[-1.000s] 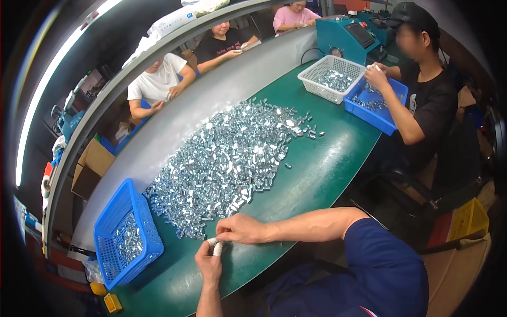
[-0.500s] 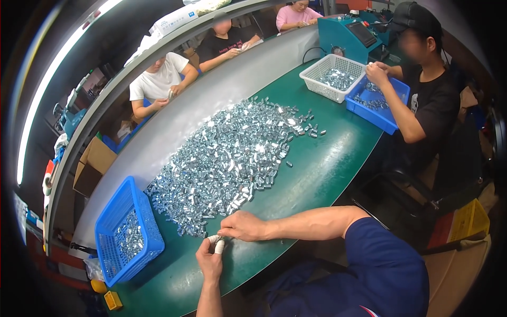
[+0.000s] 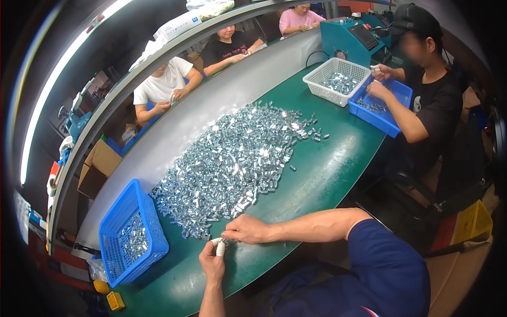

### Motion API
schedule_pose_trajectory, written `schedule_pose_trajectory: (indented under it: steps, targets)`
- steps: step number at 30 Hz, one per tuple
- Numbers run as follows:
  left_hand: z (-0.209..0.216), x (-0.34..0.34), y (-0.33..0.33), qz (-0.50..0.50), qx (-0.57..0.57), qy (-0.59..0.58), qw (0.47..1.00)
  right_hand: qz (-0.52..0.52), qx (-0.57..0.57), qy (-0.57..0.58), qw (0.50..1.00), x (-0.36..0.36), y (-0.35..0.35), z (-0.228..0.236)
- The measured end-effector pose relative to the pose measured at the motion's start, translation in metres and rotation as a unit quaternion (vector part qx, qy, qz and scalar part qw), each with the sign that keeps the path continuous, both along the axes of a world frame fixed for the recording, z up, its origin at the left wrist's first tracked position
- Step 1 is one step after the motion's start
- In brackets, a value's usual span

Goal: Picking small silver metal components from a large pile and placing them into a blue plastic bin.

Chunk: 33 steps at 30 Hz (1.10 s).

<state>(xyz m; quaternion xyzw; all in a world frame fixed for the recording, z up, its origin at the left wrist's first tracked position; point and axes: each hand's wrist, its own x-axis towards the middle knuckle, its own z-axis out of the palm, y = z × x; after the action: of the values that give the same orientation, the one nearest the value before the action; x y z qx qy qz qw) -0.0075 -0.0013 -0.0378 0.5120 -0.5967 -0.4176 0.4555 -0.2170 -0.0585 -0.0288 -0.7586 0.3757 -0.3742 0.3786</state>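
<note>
far left there's a little yellow box (image 3: 115,301), then a blue basket (image 3: 152,257) with a batch of shiny metal-looking bits in it. next is the left hand (image 3: 212,265), thumb and a finger in white coverings (image 3: 220,250), pinched together on what looks like one small piece (image 3: 222,240). that piece sits between the two hands, above the green table (image 3: 330,171), just off the near end of the big shiny pile (image 3: 232,153). right hand (image 3: 247,230) comes in from the other side, bare fingers curled, tips right at the piece. can't tell if they're gripping it or only touching, too small to see.

my read: the step in hand is fingertip work on a single piece, one hand steadying and the other working it. next move calls for a firm left pinch and small, careful right finger motion.

over on the right, a white basket (image 3: 321,91) and a blue tray (image 3: 371,121) hold more bits, with a co-worker (image 3: 446,100) at the tray.
</note>
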Motion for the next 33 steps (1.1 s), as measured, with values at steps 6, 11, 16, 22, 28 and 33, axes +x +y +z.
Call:
schedule_pose_trajectory:
  steps: [6,11,16,22,28,33]
  targets:
    - [-0.002,0.000,-0.001,0.010,-0.018,0.004,1.000,0.046,0.119,-0.034,0.991,-0.001,0.002,0.004]
    - [-0.003,0.000,0.002,0.010,-0.013,0.018,1.000,0.013,-0.022,-0.105,0.994,0.003,0.003,-0.004]
    - [0.010,-0.011,0.005,0.049,-0.112,-0.125,0.985,0.034,0.029,-0.055,0.998,0.003,0.001,-0.005]
    - [0.017,-0.011,0.003,0.054,-0.189,-0.195,0.961,0.056,0.188,-0.078,0.977,0.003,0.002,0.003]
    - [0.063,0.027,-0.003,0.099,-0.279,-0.293,0.909,0.017,0.151,-0.142,0.978,-0.001,-0.009,0.004]
    - [0.147,0.099,-0.035,0.234,-0.300,-0.350,0.856,0.020,0.137,-0.157,0.978,0.000,0.000,0.008]
